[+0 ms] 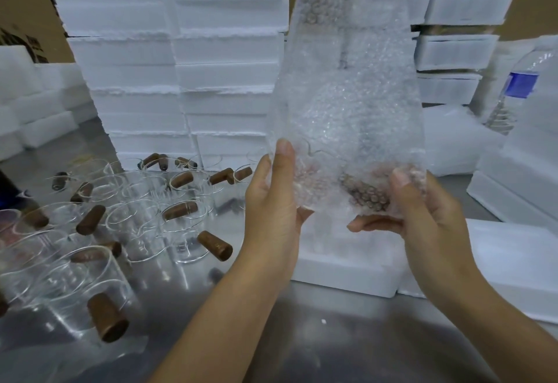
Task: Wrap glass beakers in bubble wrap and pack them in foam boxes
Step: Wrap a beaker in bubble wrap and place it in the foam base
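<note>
A long sheet of bubble wrap (pixel 347 101) stands upright in front of me, and both hands hold its lower end. My left hand (pixel 276 201) grips the left edge with the thumb in front. My right hand (pixel 422 210) pinches the right edge, thumb on top. Inside the lower part of the wrap a brown wooden handle (pixel 367 194) shows through; the glass it belongs to is hard to make out. Several unwrapped glass beakers with wooden handles (pixel 181 219) stand on the steel table at the left. An open foam box (pixel 347 265) lies just below my hands.
Tall stacks of white foam boxes (pixel 181 59) rise behind the beakers, with more stacks (pixel 459 20) at the back right. A plastic water bottle (pixel 519 86) stands at the right beside a foam block (pixel 513 189). A foam lid (pixel 513 262) lies at the lower right.
</note>
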A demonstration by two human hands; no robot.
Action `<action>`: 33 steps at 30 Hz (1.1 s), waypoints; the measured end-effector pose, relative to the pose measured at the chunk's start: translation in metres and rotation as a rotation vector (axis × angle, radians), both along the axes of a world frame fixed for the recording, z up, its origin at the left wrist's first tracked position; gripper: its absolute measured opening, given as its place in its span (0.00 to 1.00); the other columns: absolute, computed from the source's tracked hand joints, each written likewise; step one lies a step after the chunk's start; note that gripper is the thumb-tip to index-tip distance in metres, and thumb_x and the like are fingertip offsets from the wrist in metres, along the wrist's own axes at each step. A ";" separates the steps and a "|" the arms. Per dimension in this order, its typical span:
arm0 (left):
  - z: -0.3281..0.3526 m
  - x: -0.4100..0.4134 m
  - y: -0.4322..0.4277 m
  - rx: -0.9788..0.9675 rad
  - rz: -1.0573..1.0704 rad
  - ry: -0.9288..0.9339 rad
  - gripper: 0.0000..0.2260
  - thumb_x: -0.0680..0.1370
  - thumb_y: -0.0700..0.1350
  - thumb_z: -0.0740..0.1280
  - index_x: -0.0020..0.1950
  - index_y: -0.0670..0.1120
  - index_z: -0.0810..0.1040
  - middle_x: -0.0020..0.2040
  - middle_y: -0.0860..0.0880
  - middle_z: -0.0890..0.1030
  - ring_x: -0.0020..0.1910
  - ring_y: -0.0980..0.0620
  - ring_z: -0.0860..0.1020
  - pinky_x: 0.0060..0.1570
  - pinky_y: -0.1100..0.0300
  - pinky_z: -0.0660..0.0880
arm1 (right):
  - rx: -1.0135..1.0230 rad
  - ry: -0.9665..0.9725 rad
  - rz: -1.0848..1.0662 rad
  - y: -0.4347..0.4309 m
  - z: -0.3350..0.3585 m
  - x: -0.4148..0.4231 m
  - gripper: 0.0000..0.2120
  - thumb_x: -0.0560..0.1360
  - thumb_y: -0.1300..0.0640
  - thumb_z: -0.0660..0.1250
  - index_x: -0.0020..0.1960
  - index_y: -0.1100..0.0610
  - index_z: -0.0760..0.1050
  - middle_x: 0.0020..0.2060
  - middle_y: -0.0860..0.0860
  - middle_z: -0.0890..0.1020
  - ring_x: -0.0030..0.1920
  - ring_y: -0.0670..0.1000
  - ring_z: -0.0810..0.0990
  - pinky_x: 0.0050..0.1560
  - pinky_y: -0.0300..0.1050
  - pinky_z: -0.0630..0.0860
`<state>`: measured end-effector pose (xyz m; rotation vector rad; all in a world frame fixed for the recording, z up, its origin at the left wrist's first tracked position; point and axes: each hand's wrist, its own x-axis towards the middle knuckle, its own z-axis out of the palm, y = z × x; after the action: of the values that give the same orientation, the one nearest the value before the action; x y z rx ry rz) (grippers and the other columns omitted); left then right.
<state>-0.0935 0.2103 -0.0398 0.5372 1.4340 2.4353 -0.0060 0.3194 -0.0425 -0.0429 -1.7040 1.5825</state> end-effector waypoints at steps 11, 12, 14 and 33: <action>-0.006 0.000 -0.004 -0.212 -0.056 0.349 0.29 0.53 0.66 0.78 0.52 0.62 0.78 0.54 0.54 0.83 0.56 0.52 0.80 0.57 0.47 0.74 | 0.177 0.009 -0.260 0.019 -0.002 0.003 0.10 0.76 0.61 0.67 0.40 0.47 0.77 0.35 0.40 0.82 0.37 0.40 0.80 0.39 0.31 0.75; -0.006 0.002 -0.004 -0.218 -0.052 0.368 0.24 0.56 0.62 0.78 0.50 0.62 0.78 0.51 0.55 0.83 0.53 0.54 0.81 0.56 0.49 0.75 | 0.196 -0.006 -0.274 0.020 -0.003 0.004 0.11 0.75 0.61 0.67 0.42 0.46 0.76 0.36 0.40 0.82 0.38 0.40 0.80 0.39 0.31 0.75; -0.007 0.006 -0.003 -0.235 -0.045 0.389 0.21 0.60 0.59 0.76 0.51 0.63 0.77 0.52 0.56 0.83 0.52 0.56 0.81 0.54 0.51 0.76 | 0.276 -0.015 -0.320 0.020 -0.002 0.004 0.14 0.75 0.63 0.66 0.46 0.42 0.74 0.40 0.36 0.82 0.42 0.39 0.80 0.42 0.29 0.74; -0.002 0.023 -0.005 -0.195 -0.213 0.506 0.23 0.67 0.41 0.74 0.60 0.49 0.74 0.53 0.52 0.81 0.51 0.58 0.81 0.44 0.70 0.75 | 0.300 0.022 -0.034 0.017 0.016 0.014 0.06 0.68 0.51 0.73 0.33 0.44 0.81 0.30 0.37 0.80 0.32 0.38 0.78 0.33 0.25 0.70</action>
<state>-0.0709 0.2056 -0.0417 1.2516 1.6689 2.0469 0.0084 0.3364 -0.0269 0.0952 -1.8953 1.2838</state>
